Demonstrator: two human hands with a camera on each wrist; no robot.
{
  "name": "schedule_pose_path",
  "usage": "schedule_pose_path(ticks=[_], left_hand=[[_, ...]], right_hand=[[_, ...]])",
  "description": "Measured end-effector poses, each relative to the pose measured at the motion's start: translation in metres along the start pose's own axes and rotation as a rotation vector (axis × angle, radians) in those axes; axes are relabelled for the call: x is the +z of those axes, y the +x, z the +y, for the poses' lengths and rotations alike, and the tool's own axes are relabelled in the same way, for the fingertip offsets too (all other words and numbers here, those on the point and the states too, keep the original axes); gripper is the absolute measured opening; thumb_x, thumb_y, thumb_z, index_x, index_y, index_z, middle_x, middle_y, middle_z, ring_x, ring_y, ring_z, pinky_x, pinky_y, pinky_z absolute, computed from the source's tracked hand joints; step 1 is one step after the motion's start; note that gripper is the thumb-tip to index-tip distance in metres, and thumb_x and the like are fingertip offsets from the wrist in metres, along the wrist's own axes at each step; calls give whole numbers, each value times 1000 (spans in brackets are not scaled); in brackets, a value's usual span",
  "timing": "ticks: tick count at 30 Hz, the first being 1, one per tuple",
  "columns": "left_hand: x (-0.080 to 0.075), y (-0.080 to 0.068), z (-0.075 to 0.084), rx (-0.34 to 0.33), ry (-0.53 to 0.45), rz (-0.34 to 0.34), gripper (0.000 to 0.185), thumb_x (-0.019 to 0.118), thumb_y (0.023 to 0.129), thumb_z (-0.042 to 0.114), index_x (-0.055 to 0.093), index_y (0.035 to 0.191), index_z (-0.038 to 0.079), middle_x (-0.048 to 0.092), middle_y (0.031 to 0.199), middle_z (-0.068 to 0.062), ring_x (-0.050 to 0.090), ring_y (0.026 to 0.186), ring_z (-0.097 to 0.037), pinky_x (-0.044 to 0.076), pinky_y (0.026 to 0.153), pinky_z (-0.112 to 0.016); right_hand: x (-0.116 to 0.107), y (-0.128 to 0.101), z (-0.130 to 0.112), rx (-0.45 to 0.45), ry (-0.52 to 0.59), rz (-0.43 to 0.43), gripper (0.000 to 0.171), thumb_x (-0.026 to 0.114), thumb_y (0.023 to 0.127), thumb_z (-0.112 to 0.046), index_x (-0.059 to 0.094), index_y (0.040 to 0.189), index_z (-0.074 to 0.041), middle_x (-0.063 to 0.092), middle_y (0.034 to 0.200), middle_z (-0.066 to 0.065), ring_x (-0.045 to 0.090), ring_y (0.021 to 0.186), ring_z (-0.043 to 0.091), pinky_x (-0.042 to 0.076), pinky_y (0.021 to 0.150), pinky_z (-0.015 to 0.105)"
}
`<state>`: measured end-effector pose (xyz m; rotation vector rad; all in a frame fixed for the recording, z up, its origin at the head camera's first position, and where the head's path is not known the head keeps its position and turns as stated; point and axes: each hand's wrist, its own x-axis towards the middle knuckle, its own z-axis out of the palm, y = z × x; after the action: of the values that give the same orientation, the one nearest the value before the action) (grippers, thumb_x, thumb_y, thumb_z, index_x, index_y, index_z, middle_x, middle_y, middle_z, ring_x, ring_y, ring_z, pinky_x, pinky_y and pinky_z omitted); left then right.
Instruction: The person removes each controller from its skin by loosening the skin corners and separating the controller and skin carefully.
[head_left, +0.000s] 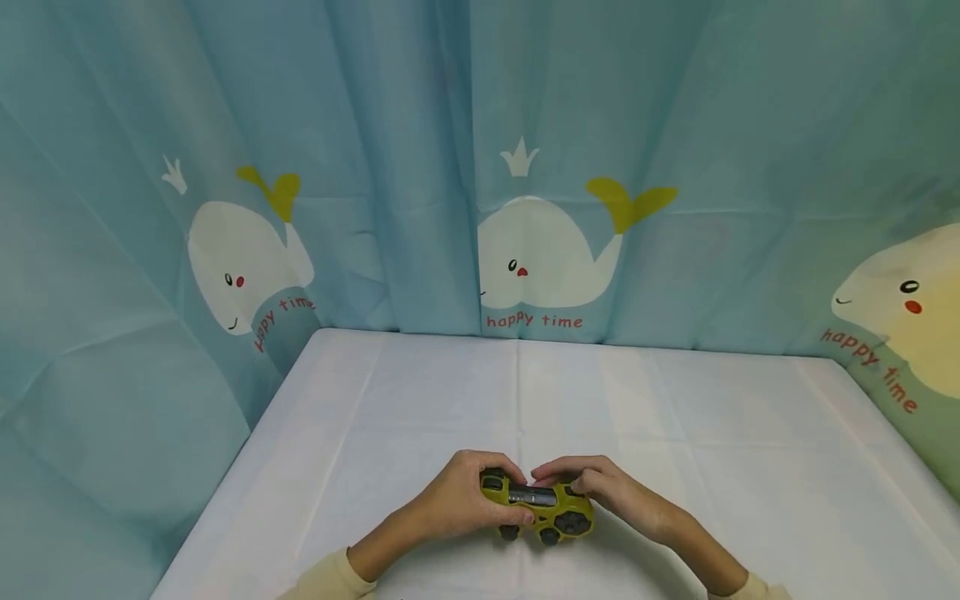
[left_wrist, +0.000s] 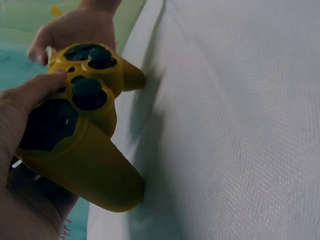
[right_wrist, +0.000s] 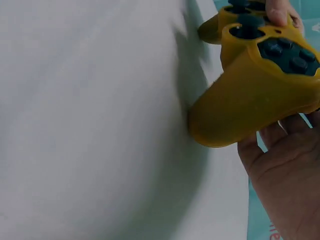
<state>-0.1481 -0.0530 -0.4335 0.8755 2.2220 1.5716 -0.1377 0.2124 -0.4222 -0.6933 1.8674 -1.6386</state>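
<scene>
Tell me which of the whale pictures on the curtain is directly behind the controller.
The middle whale, in line with the yellow controller that both hands hold. The left whale and the cut-off right whale sit on the side curtains.

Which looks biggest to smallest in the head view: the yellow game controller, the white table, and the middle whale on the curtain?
1. White table
2. Middle whale
3. Yellow game controller, partly covered by both hands

Differing distances from the camera mean this order reflects apparent size only.

Matt yellow, seemingly rubbery controller [head_left: 538,506] with dark plastic buttons; finely woven white tablecloth [head_left: 675,417]; creased, thin blue curtain fabric [head_left: 390,125].
</scene>
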Motion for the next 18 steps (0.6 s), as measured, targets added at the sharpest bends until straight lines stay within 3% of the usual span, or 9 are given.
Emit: schedule_pose_path(ticks=[2, 7, 14, 18], left_hand=[[0, -1, 0, -4, 10, 0, 26, 91, 79, 27, 74, 97, 21, 70, 93, 11, 66, 81, -7, 56, 66, -26], [0, -4, 2, -28, 58, -9, 25, 91, 78, 32, 73, 94, 23, 69, 90, 13, 64, 77, -5, 55, 62, -24], [1, -2, 5, -17, 173, -17, 27, 92, 75, 38, 72, 87, 25, 67, 84, 18, 61, 71, -1, 53, 58, -22], [2, -3, 6, -17, 226, -25, 28, 92, 74, 39, 71, 86, 25, 65, 79, 20, 59, 67, 1, 51, 56, -20]], right_hand=[[-2, 7, -2, 16, -21, -27, 47, 29, 103, -10, 65, 131, 0, 64, 130, 16, 58, 121, 24, 41, 103, 32], [-7, 9, -4, 54, -72, -45, 44, 32, 107, -13, 74, 118, -4, 67, 119, 13, 59, 116, 28, 40, 104, 43], [-9, 5, -3, 57, -70, -41, 31, 44, 106, -13, 71, 112, 0, 65, 116, 16, 59, 109, 26, 47, 93, 32], [-5, 7, -4, 128, -80, -75, 25, 42, 102, -15, 64, 106, -2, 61, 108, 10, 55, 99, 23, 46, 84, 31]])
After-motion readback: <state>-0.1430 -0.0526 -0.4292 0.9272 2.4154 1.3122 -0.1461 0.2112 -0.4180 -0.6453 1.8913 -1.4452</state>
